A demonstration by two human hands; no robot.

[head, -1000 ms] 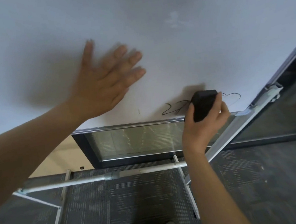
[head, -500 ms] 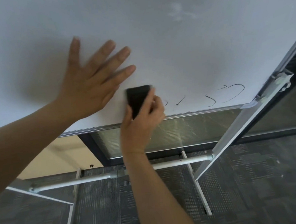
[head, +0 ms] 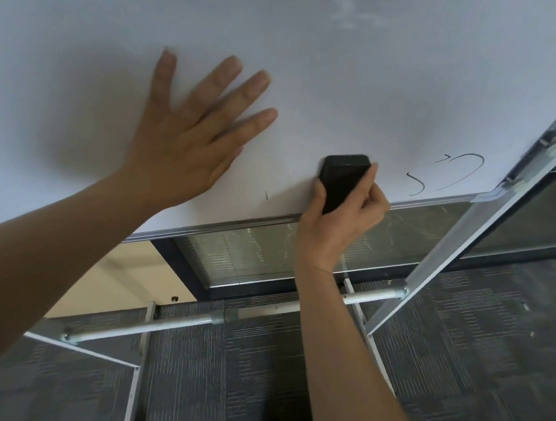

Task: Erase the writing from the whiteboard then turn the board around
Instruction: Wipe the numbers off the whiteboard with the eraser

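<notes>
Head view, erasing step. The left hand [head: 189, 134] lies flat and spread against the whiteboard [head: 323, 68], holding nothing, apparently bracing the panel. To its right, near the lower edge, a short vertical tick [head: 266, 195] of ink remains. Next, the right hand [head: 342, 217] is clenched around a black eraser [head: 344, 181], pressing it to the board just above the bottom frame rail [head: 203, 229]. Further right, curved marker strokes [head: 447, 173] sit uncleaned, close to the corner bracket [head: 532, 163] of the stand (a faint pale smudge higher up may be residue, though it is hard to read).

Judgement: wiping is well along but unfinished; the next move calls for carrying the eraser rightward over the curved strokes, then back for the tick, with steady pressure near the rail. Turning the board has not begun.

Hidden or unclear: the board's upper and left reaches are cut off, so further writing there cannot be ruled out; the eraser's wiping face is against the board; the pivot mechanism is only partly visible.
</notes>
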